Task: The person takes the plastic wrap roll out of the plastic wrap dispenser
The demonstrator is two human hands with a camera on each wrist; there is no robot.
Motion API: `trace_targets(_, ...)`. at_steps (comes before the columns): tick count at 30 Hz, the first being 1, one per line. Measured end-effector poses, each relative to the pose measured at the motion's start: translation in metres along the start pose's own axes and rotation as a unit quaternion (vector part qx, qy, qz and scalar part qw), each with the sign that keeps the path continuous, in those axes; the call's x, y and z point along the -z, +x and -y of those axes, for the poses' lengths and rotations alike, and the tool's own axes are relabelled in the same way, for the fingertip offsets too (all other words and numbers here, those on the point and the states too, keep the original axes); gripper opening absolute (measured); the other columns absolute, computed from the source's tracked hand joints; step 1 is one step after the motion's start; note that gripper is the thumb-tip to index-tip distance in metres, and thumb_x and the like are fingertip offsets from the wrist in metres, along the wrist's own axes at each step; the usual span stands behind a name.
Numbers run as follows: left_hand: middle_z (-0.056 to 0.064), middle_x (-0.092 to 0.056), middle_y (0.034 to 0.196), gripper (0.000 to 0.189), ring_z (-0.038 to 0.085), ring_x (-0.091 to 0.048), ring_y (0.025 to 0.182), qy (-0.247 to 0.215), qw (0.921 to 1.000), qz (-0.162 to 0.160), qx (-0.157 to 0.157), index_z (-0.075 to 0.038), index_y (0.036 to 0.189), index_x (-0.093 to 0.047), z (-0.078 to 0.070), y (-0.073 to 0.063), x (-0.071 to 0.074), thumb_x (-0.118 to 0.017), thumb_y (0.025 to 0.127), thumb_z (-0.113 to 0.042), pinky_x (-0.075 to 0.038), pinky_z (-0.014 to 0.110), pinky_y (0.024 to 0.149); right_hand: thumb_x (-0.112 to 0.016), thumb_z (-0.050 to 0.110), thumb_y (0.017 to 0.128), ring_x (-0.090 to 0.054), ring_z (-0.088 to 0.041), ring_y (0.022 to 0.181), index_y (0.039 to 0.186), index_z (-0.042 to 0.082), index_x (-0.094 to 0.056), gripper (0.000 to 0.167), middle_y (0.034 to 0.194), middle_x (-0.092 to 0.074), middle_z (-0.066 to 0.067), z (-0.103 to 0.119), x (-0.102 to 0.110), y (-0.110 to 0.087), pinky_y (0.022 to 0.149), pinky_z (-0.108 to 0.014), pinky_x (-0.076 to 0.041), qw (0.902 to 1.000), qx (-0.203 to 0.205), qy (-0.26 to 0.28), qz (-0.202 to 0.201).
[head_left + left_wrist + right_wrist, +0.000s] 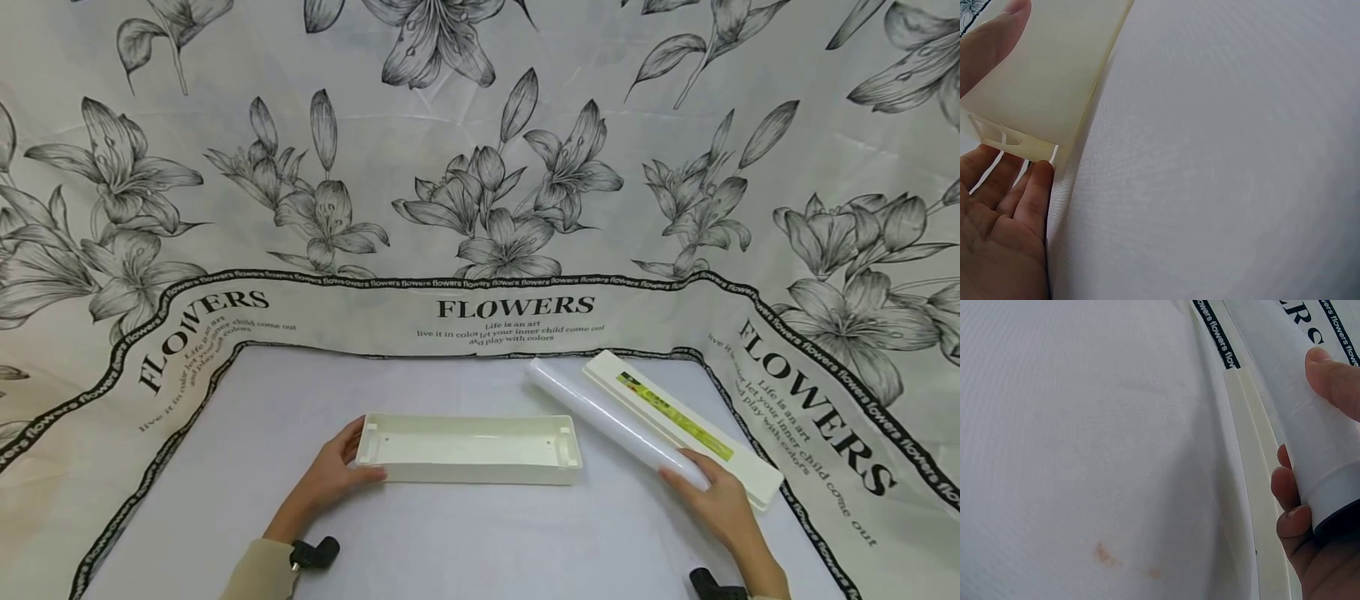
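A long cream plastic box, open at the top, lies in the middle of the white cloth. My left hand holds its left end, the thumb on the front wall and the fingers at the end wall. In the left wrist view the fingertips touch that end, which has cut-out slots. My right hand grips the near end of a glossy white roll of plastic film. The roll's hollow, dark core end shows in the right wrist view, with the thumb on one side and curled fingers on the other.
Beside the roll, a long cream lid with a yellow-green label lies slanted at the right. A patterned cloth border with flowers and lettering frames the white area. Orange-brown stains mark the cloth in the right wrist view.
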State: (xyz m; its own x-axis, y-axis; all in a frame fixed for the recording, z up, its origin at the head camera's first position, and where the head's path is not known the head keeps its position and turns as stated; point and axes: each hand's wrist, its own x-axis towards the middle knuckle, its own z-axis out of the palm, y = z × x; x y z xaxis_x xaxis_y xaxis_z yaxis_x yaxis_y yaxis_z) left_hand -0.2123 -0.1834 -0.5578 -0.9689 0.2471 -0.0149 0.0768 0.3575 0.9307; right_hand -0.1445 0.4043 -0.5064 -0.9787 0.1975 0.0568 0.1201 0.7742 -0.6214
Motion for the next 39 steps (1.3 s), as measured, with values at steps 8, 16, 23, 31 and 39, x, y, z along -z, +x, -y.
trace_targets(8, 0.023, -0.039, 0.162, 0.107, 0.039, -0.042, 0.148, -0.001, 1.0, -0.001, -0.002, -0.002, 0.161, -0.025, -0.003, -0.002, 0.0, -0.09, 0.08, -0.025, -0.037, 0.048, 0.119, -0.073, 0.051, 0.093, -0.055, -0.055, 0.124, 0.142, -0.001, -0.056, 0.074, 0.143, -0.052, -0.036, -0.01, 0.003, -0.006, 0.096, -0.065, -0.047, 0.9999, -0.005, -0.009, -0.01)
trace_targets(16, 0.026, -0.039, 0.16, 0.105, 0.042, -0.041, 0.147, -0.001, 0.9999, -0.001, -0.016, 0.001, 0.16, -0.025, -0.004, -0.002, 0.001, -0.09, 0.08, -0.022, -0.038, 0.047, 0.118, -0.072, 0.05, 0.093, -0.053, -0.056, 0.125, 0.142, -0.002, -0.056, 0.074, 0.143, -0.051, -0.038, -0.02, 0.005, -0.008, 0.096, -0.068, -0.045, 0.9998, -0.007, -0.013, -0.012)
trace_targets(23, 0.023, -0.04, 0.161, 0.106, 0.039, -0.042, 0.148, -0.005, 1.0, 0.0, -0.007, -0.002, 0.161, -0.026, -0.002, -0.001, 0.001, -0.09, 0.08, -0.023, -0.039, 0.038, 0.118, -0.075, 0.046, 0.093, -0.054, -0.057, 0.123, 0.139, -0.003, -0.058, 0.069, 0.141, -0.053, -0.039, -0.026, 0.005, -0.011, 0.095, -0.067, -0.045, 0.9996, -0.003, -0.014, -0.025)
trace_targets(31, 0.024, -0.04, 0.161, 0.107, 0.039, -0.043, 0.147, -0.015, 0.9998, 0.003, -0.011, -0.001, 0.161, -0.025, -0.002, 0.0, 0.001, -0.091, 0.079, -0.022, -0.038, 0.033, 0.115, -0.073, 0.051, 0.093, -0.056, -0.056, 0.121, 0.141, -0.004, -0.056, 0.075, 0.142, -0.051, -0.04, -0.026, 0.007, -0.013, 0.093, -0.067, -0.047, 0.9994, -0.023, -0.017, -0.02)
trace_targets(39, 0.024, -0.04, 0.16, 0.106, 0.04, -0.042, 0.147, -0.007, 0.9999, -0.001, -0.009, -0.001, 0.161, -0.026, 0.0, 0.001, 0.001, -0.091, 0.079, -0.022, -0.04, 0.035, 0.117, -0.074, 0.053, 0.091, -0.055, -0.055, 0.122, 0.142, -0.006, -0.054, 0.081, 0.144, -0.048, -0.04, -0.028, 0.007, -0.014, 0.095, -0.067, -0.047, 0.9989, -0.04, -0.018, -0.016)
